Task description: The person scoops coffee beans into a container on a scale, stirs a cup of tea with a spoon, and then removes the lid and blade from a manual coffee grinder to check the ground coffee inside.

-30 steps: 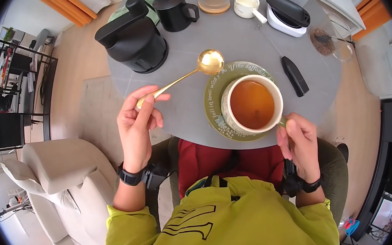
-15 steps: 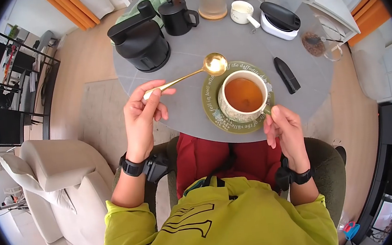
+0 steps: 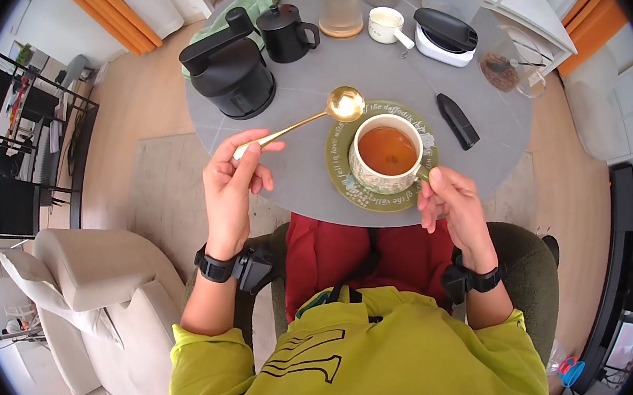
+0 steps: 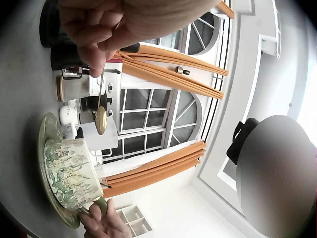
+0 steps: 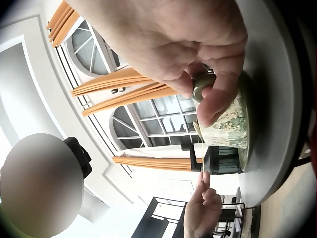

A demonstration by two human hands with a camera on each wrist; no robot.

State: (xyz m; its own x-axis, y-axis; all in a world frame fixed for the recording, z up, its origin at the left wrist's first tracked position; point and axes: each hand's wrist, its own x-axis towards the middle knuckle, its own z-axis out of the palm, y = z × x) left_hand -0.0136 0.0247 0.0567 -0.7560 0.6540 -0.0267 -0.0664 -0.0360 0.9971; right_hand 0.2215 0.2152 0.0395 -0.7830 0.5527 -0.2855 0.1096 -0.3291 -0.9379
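My left hand (image 3: 233,186) pinches a gold spoon (image 3: 346,104) by the end of its handle. The spoon's round bowl hangs in the air beyond the far left edge of a green saucer (image 3: 339,163) with white lettering. On that saucer stands a cream, flower-patterned cup (image 4: 72,171) of amber-brown tea (image 3: 387,150), with small dark bits at its bottom. Thumb and fingers of my right hand (image 3: 456,203) grip the cup's green handle (image 5: 200,90), on the near right side.
Along the back of the grey round table (image 3: 306,168) stand a black kettle-like appliance (image 3: 233,80), a black lidded pot (image 3: 285,29), a glass jar (image 3: 340,12) and a small white cup (image 3: 385,25). A black handheld device (image 3: 458,121) lies right of the saucer.
The cup has come down and leftward onto the saucer, with my right hand still on its handle. My left hand keeps the spoon raised in much the same place.
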